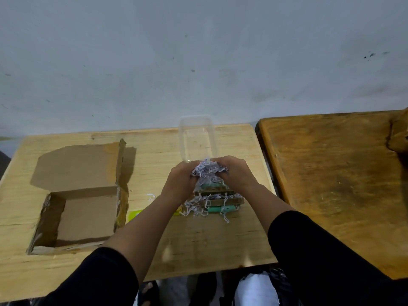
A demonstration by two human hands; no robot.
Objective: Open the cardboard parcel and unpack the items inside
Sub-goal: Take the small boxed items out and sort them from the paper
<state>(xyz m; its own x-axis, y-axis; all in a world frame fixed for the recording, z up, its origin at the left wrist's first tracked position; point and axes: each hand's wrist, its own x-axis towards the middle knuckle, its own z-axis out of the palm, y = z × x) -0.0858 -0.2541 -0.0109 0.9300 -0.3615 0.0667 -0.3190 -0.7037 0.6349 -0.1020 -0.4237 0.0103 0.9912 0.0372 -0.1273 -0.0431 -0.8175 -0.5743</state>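
The cardboard parcel (86,208) lies open on the left of the light wooden table (198,239), its lid flap folded back and its inside bare. At the table's middle, my left hand (178,182) and my right hand (236,173) together grip a clump of white shredded paper (208,171). Under the clump sits a small pile of brown cardboard pieces (220,200) and teal cylindrical items (220,209), with more shreds strewn over and around it. A clear plastic container (196,138) stands just beyond my hands.
A yellow-green item (134,214) lies on the table between the parcel and my left forearm. A darker wooden table (342,184) adjoins on the right. A grey wall rises behind both tables. My knees show below the front edge.
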